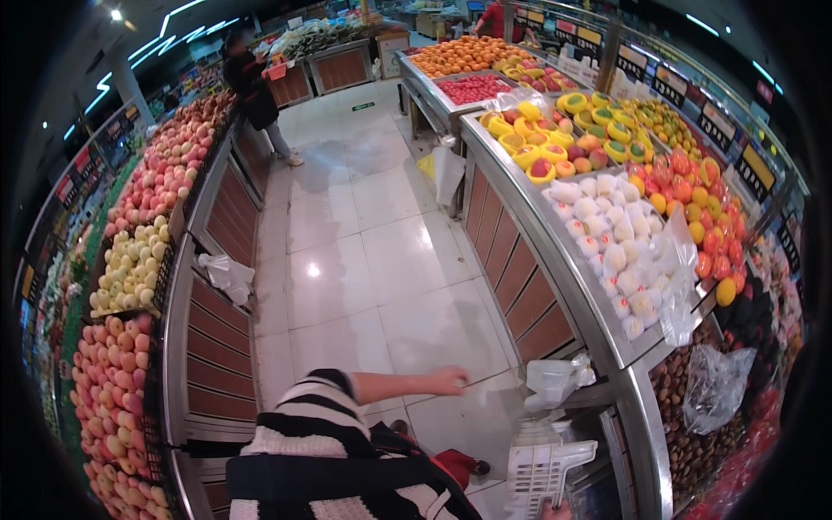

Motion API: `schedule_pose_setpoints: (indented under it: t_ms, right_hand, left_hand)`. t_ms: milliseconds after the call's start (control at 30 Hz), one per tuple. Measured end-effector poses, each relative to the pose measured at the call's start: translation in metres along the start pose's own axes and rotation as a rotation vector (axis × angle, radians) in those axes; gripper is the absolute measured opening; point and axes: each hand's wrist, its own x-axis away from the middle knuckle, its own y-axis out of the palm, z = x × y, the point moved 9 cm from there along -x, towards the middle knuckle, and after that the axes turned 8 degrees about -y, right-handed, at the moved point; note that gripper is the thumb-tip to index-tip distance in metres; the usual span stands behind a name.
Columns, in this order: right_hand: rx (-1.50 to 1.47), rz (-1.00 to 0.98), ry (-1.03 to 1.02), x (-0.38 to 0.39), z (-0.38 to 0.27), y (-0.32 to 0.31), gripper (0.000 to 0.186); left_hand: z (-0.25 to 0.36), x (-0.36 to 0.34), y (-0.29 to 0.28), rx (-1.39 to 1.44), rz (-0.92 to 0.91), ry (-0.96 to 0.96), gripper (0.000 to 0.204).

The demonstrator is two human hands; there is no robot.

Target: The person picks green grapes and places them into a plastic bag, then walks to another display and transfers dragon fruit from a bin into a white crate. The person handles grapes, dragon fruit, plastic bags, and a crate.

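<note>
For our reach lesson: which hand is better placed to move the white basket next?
Probably the right hand: it is at the white basket, while the left hand is apart from it.

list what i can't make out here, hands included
All in the head view:
Bare right hand: mostly cut off by the lower edge; whether it grips the white slotted plastic basket is unclear.
Bare left hand: fingers too small and blurred to separate.
Distant heap of green produce: pieces too small to identify.

- Left tabletop (178, 295): apples (111, 364) nearest, pears (132, 267) behind them.
- Floor (338, 277): between it and the right tabletop (563, 270).
- Right tabletop: net-wrapped fruit (611, 238) before boxed fruit (529, 143).
- Basket (533, 459): near its closest end.
</note>
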Motion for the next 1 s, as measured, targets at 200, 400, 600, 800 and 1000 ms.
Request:
schedule_pose_setpoints:
  t_ms: [200,400,600,800,1000]
  right_hand:
    - [-0.154,-0.041,-0.01,0.002,-0.142,-0.01,0.05]
    - [-0.159,-0.073,-0.493,-0.029,-0.366,-0.007,0.037]
    - [0.09,-0.187,-1.25,0.0,-0.592,0.0,0.025]
    - [-0.077,-0.256,-1.855,0.014,-0.761,-0.001,0.016]
    - [-0.14,-0.204,-2.091,-0.023,-0.916,0.04,0.011]
  left_hand:
    - [-0.193,0.18,-0.104,0.2,0.105,-0.601,0.044]
    - [-0.249,0.258,-0.096,0.805,0.13,-0.996,0.072]
    - [-0.296,0.324,-0.178,1.371,0.391,-0.944,0.091]
    - [-0.341,0.347,-0.22,1.709,0.237,-0.959,0.099]
    - [-0.446,0.369,-0.292,1.511,0.427,-1.125,0.046]
